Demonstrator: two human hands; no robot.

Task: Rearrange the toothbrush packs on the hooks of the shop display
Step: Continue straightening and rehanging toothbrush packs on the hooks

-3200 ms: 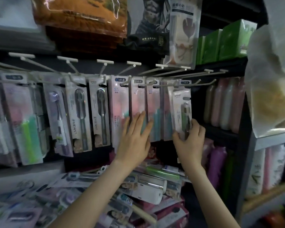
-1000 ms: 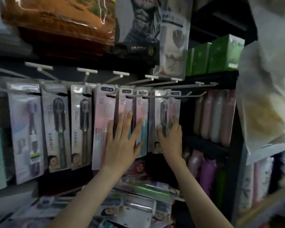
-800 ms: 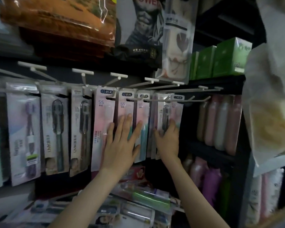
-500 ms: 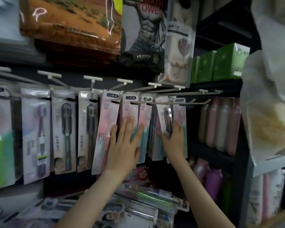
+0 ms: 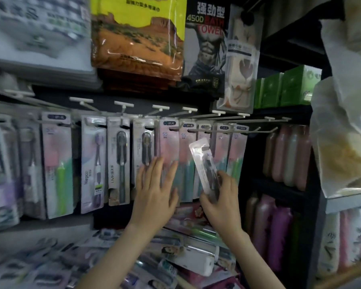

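A row of white hooks [image 5: 233,130] carries hanging toothbrush packs. Pink-and-teal packs [image 5: 169,142] hang in the middle, dark-brush packs [image 5: 119,161] to their left. My right hand [image 5: 221,199] grips the lower end of a clear pack with a dark toothbrush [image 5: 204,163]. That pack is off the hooks and tilts up to the left, in front of the pink packs. My left hand [image 5: 154,188] lies flat with spread fingers against the pink-and-teal packs.
Loose toothbrush packs [image 5: 175,257] lie heaped in a bin below. Towel bags [image 5: 138,38] hang above the hooks. Green boxes [image 5: 290,86] and pink bottles [image 5: 286,157] fill the shelves at right. A white plastic bag [image 5: 346,132] bulges in from the right edge.
My right hand has pulled the dark-brush pack off its hook and tilted it leftward. My left hand stays flat on the pink packs. The view has shifted, showing more of the left packs.
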